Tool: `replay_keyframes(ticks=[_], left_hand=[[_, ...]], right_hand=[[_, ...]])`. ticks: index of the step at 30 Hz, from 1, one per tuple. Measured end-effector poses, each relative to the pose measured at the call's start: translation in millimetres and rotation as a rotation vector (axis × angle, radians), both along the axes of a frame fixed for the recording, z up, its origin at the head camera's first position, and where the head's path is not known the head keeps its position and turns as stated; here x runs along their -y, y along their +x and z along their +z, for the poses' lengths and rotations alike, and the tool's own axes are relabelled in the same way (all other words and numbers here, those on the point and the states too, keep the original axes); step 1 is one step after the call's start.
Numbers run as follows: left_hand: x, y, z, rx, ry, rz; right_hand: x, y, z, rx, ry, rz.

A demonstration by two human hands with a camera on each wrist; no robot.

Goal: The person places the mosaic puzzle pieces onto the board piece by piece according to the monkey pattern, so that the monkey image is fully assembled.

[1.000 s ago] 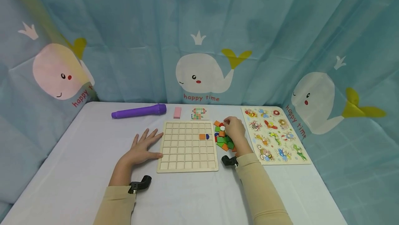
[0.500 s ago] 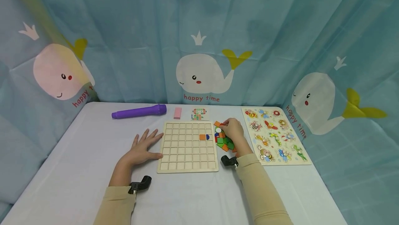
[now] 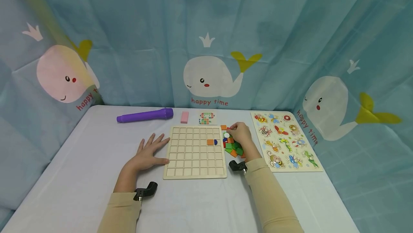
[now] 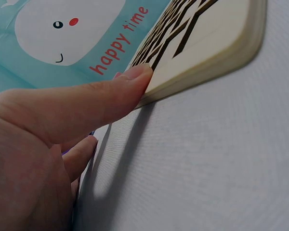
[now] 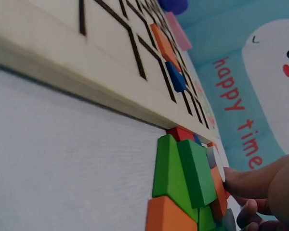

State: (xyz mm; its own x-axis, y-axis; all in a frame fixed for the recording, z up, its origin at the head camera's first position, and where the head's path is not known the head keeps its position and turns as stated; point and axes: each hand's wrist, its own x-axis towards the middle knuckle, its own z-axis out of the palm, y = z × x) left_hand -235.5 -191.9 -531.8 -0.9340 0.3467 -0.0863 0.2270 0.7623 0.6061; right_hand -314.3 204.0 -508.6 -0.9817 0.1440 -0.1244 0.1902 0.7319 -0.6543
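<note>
My left hand [image 3: 147, 155] lies with its fingers spread on the table; thumb and index fingertip touch the left edge of a wooden grid board [image 3: 194, 172]. In the left wrist view the thumb [image 4: 111, 98] presses the board's rim. An orange square [image 3: 210, 142] and a blue half-round piece [image 3: 216, 142] sit side by side in the grid. My right hand [image 3: 241, 133] reaches into a pile of coloured pieces [image 3: 233, 147], its fingers curled and its thumb at a white round piece [image 5: 215, 161]. Whether the fingers pinch a piece is hidden.
Along the back lie a purple microphone-shaped tube [image 3: 145, 115], a pink block [image 3: 184, 117] and a small pattern card [image 3: 206, 118]. A wooden insect puzzle board [image 3: 287, 141] lies right of the pile, close to the right forearm. A whale-print curtain [image 3: 206, 75] stands behind the table.
My right hand has shifted slightly left and its fingertips work among the pieces. The white round piece has slid a little left and nearer me. The left hand has stayed in place.
</note>
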Motion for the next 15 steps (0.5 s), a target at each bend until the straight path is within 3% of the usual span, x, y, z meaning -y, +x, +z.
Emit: replay_keyframes(ticks=[6, 15], left_hand=[[-1.4, 1.0, 2.1, -0.008, 0.006, -0.001], [-0.9, 1.2, 4.8, -0.014, 0.006, 0.001]], right_hand=[[0, 1.5, 6.3, -0.026, -0.065, -0.003], [19, 14.9, 14.6, -0.110, -0.149, 0.111]])
